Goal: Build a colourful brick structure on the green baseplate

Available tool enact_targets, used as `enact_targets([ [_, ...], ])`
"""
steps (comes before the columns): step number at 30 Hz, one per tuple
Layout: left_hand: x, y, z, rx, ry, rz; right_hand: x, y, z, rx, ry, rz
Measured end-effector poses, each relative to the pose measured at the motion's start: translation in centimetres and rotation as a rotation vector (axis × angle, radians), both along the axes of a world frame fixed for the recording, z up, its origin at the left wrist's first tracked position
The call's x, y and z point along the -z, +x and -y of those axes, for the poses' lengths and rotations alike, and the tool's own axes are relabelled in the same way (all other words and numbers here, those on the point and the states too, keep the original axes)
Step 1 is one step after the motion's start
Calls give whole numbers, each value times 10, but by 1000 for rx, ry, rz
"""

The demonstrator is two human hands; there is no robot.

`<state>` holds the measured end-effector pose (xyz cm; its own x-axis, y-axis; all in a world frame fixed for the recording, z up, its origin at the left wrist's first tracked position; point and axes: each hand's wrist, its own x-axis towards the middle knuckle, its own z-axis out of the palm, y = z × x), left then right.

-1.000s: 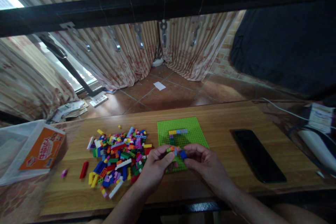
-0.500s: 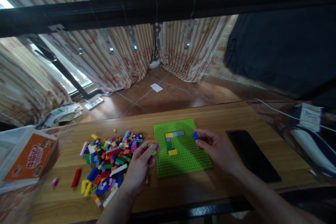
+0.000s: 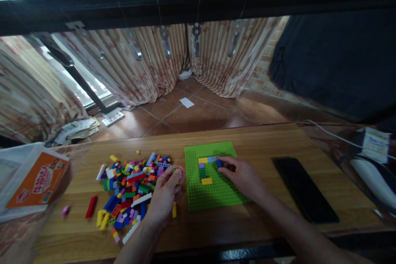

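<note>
- The right hand (image 3: 243, 174) has moved inward from the 3 o'clock edge of the plate (image 3: 216, 199), bringing the blue brick (image 3: 219, 164) to the end of the top row.
- That suggests the blue brick is now being placed, with the row's corner the likely spot; whether it is pressed home, I cannot tell.
- The right thumb and fingers pinch the blue brick, about 12 o'clock from the plate's middle.
- The left hand (image 3: 163, 194) stays off the plate at 9 o'clock, its fingers curled around small bricks (image 3: 175, 170); these are mostly hidden, so their number is unclear.
- On the plate, the bricks form a bracket: a yellow brick (image 3: 202, 160) at 10 to 11 o'clock, then light blue (image 3: 210, 159) and grey (image 3: 215, 159) running toward the blue one.
- Down its side come purple (image 3: 201, 165) and green (image 3: 202, 172), with a second yellow brick (image 3: 206, 181) at 8 o'clock.
- The blue brick looks darker than the light blue; the plate is bright green and studded, lying flat on the table (image 3: 247, 227).
</note>
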<state>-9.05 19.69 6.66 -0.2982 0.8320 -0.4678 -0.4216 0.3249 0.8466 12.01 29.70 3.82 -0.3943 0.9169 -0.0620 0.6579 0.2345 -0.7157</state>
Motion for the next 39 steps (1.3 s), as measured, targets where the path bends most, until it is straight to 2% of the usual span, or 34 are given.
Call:
enact_targets([
  [3, -2, -1, 0, 17, -12, 10, 1, -1, 0, -11, 109, 83],
  [5, -4, -1, 0, 33, 4, 11, 3, -1, 0, 26, 124, 103],
  [11, -5, 0, -1, 52, 54, -2, 9, 0, 4, 134, 105, 62],
  [14, 0, 2, -2, 104, 57, -64, 10, -2, 5, 164, 86, 48],
  [19, 7, 8, -3, 233, -6, -119, 11, -4, 2, 180, 47, 52],
  [24, 7, 8, -2, 247, -22, -144, 12, -4, -6, 211, 2, 60],
  [34, 7, 8, 0, 238, -12, -133, 8, -6, -14, 179, 1, 168],
  [39, 5, 7, 0, 238, 1, -116, 3, -7, -13, 108, 27, 259],
])
